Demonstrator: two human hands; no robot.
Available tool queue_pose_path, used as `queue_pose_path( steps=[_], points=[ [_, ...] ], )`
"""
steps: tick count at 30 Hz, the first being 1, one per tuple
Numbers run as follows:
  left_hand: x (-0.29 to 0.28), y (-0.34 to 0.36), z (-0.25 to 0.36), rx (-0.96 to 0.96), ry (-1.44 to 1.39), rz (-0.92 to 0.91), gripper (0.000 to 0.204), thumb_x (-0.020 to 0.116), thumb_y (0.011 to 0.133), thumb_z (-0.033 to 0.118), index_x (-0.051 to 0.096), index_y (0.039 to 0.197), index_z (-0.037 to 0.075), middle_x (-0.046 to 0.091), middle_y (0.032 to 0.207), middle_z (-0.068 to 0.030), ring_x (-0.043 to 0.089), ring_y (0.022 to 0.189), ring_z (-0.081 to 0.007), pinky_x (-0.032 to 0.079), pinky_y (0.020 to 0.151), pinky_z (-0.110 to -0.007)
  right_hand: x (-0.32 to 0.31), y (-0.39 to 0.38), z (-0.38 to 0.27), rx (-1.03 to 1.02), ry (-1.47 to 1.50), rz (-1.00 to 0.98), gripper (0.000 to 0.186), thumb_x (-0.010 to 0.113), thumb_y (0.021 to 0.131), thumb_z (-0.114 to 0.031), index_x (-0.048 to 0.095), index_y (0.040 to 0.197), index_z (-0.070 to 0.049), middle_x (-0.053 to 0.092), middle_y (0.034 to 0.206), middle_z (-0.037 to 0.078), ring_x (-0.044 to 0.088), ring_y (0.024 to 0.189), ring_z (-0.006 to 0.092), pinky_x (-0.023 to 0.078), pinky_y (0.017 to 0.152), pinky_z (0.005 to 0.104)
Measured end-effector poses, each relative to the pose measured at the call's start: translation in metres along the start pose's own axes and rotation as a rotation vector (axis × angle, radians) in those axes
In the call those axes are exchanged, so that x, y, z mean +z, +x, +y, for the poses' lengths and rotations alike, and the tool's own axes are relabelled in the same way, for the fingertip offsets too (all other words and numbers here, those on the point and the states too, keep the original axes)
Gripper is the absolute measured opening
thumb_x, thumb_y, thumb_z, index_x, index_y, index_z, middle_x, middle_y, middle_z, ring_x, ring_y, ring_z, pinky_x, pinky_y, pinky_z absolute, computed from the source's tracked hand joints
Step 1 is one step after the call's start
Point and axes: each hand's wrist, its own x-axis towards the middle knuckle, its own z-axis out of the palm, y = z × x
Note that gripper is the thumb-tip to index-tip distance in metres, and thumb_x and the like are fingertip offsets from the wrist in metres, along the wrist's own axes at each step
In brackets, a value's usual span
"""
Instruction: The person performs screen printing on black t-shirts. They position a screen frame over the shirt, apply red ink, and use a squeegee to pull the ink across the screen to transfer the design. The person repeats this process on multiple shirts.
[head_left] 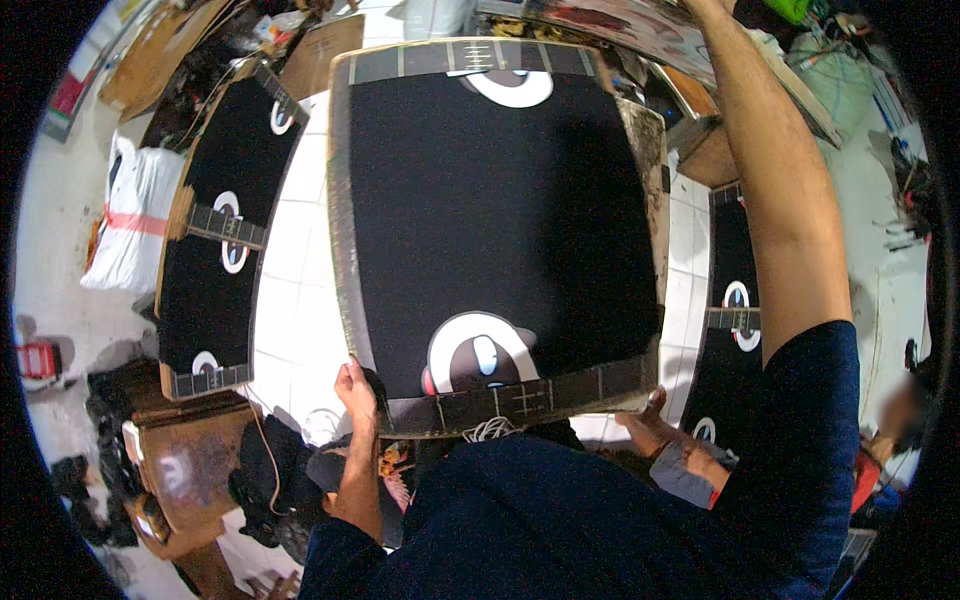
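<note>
A large board point(490, 240) spreads out before me, covered in black fabric with white, ring-shaped eye prints at its far and near ends. Dark tape-like strips with pale marks run along those two ends. My left hand point(357, 392) grips the board's near left corner, thumb on the edge. Up past the board's right side stretches my right arm; only the start of my right hand point(703, 5) shows at the top rim, its fingers cut off from sight. A white cord point(492, 430) lies at the board's near edge, against my dark shirt.
Similar black printed boards stand at the left point(215, 270) and right point(735, 280), with white floor tiles point(292, 300) between. A brown wooden box point(195, 460) and a white sack point(130, 215) are at left. Another person's bare limb point(645, 418) reaches near the board's right corner.
</note>
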Motion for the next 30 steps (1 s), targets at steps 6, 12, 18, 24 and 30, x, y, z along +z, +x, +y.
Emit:
queue_pose_path(
  steps=[6,12,18,24,30],
  points=[
    [0.061,0.029,0.001,-0.069,0.058,-0.179,0.046,0.060,0.107,0.030,0.053,0.071,0.003,0.044,0.065,0.0052,0.037,0.065,-0.0089,0.033,0.058,-0.031,0.000,-0.016,0.001,-0.088,0.096,0.055,0.032,0.072,0.089,-0.026,0.072,0.121,-0.027,0.074,0.112,0.018,0.069,0.108,0.0409,0.055,0.091,0.0485],
    [0.046,0.024,0.006,-0.037,0.195,-0.341,0.044,0.085,0.088,0.034,0.064,0.099,-0.002,0.069,0.084,-0.0061,0.061,0.077,-0.0133,0.050,0.070,-0.031,0.003,-0.014,0.004,-0.071,0.102,0.067,0.030,0.070,0.089,-0.024,0.073,0.119,-0.026,0.074,0.112,0.018,0.070,0.107,0.0401,0.055,0.091,0.0480],
    [0.024,0.031,0.017,0.096,0.548,-0.291,0.065,0.094,0.074,0.032,0.058,0.115,-0.003,0.070,0.096,-0.0186,0.068,0.087,-0.0317,0.053,0.081,-0.042,0.008,0.012,0.006,-0.034,0.039,0.048,0.033,0.070,0.088,-0.031,0.072,0.119,-0.020,0.074,0.113,0.019,0.069,0.109,0.0401,0.055,0.092,0.0491],
    [0.042,0.015,0.035,0.114,0.608,-0.258,0.070,0.092,0.074,0.037,0.057,0.120,-0.002,0.070,0.102,-0.0219,0.069,0.094,-0.0381,0.053,0.085,-0.046,0.009,0.039,0.004,-0.046,0.046,0.017,0.038,0.073,0.089,-0.034,0.072,0.124,-0.021,0.074,0.118,0.019,0.070,0.112,0.0384,0.055,0.095,0.0483],
    [0.050,0.011,0.045,0.055,0.735,-0.221,0.073,0.091,0.074,0.039,0.056,0.122,-0.002,0.069,0.105,-0.0227,0.068,0.101,-0.0413,0.051,0.089,-0.048,0.012,0.060,0.004,-0.042,-0.037,0.055,0.045,0.076,0.087,-0.034,0.071,0.123,-0.007,0.072,0.120,0.023,0.069,0.114,0.0395,0.056,0.098,0.0473]
  ],
)
